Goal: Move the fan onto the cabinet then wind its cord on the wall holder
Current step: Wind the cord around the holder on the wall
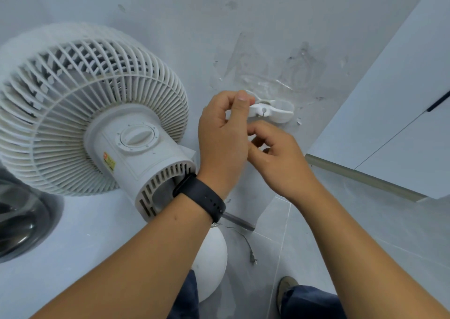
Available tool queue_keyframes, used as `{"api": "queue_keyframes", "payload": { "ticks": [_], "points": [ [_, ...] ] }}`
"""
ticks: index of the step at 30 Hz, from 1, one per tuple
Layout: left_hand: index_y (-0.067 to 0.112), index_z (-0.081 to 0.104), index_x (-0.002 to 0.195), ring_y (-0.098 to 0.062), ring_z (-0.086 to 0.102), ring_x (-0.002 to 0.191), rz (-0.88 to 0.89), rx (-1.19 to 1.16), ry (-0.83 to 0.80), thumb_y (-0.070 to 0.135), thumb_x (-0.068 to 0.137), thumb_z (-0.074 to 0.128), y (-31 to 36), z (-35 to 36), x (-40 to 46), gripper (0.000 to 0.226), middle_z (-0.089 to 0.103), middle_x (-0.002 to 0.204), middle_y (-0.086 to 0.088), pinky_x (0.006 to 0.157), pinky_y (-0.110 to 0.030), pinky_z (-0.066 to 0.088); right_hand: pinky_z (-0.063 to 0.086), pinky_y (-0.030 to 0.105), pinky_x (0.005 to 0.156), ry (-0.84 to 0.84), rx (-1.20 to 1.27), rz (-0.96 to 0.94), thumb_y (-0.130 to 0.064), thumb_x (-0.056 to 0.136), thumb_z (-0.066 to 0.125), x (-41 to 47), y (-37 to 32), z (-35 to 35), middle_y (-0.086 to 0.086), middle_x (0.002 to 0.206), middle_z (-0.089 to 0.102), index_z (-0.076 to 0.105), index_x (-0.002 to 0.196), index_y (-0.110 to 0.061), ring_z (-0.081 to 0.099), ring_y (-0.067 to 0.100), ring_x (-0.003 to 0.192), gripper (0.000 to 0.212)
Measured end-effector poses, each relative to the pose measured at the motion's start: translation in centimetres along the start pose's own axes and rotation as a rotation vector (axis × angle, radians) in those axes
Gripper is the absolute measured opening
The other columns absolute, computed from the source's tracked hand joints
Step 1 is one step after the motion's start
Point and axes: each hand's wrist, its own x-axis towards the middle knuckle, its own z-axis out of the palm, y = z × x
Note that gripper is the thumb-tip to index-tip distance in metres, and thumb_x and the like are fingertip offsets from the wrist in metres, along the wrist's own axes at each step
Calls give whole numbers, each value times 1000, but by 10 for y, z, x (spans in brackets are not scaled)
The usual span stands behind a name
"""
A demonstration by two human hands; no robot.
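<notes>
The white fan stands on the pale cabinet top at the left, its rear housing and dial facing me. On the wall to its right is the white cord holder, with peeled tape marks above it. My left hand, with a dark wristband, is at the holder's left end, thumb and fingers curled round a thin white cord that runs to the holder. Just below the holder, my right hand pinches something white between thumb and curled fingers, most likely the same cord. Most of the cord is hidden by my hands.
A dark round basin is set into the cabinet top at far left. White cupboard doors with a dark handle and a metal rail fill the right. Below are a white round object, a loose grey wire and my shoe.
</notes>
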Motion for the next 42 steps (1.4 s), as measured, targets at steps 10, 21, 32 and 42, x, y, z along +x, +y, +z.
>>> {"api": "queue_keyframes", "payload": {
  "ticks": [10, 21, 32, 42],
  "points": [
    [29, 69, 113, -15, 61, 119, 121, 177, -52, 30, 103, 49, -8, 1, 0, 23, 70, 114, 16, 101, -42, 51, 47, 25, 59, 404, 125, 78, -21, 107, 52, 2, -5, -2, -14, 65, 60, 71, 98, -24, 54, 6, 60, 21],
    [23, 59, 141, -21, 45, 135, 341, 684, -197, 24, 87, 54, -15, 6, -17, 54, 57, 140, 11, 105, -33, 33, 44, 20, 67, 815, 152, 135, -28, 100, 62, 8, -7, -38, -16, 67, 60, 74, 89, -32, 51, 1, 65, 17],
    [37, 55, 142, -13, 40, 134, 236, 646, -259, 34, 80, 50, -11, 2, -6, 62, 55, 138, 20, 103, -34, 28, 48, 30, 64, 573, -341, 101, -21, 96, 67, -32, 39, -41, -9, 73, 66, 67, 89, -22, 59, 12, 65, 7],
    [37, 57, 136, -7, 39, 130, 151, 487, -236, 9, 78, 47, -13, 0, -7, 65, 56, 127, 25, 114, -46, 37, 39, 7, 70, 118, -266, -73, -17, 98, 68, -17, 35, -19, -10, 87, 72, 80, 107, -19, 59, -3, 73, 15]
  ]
}}
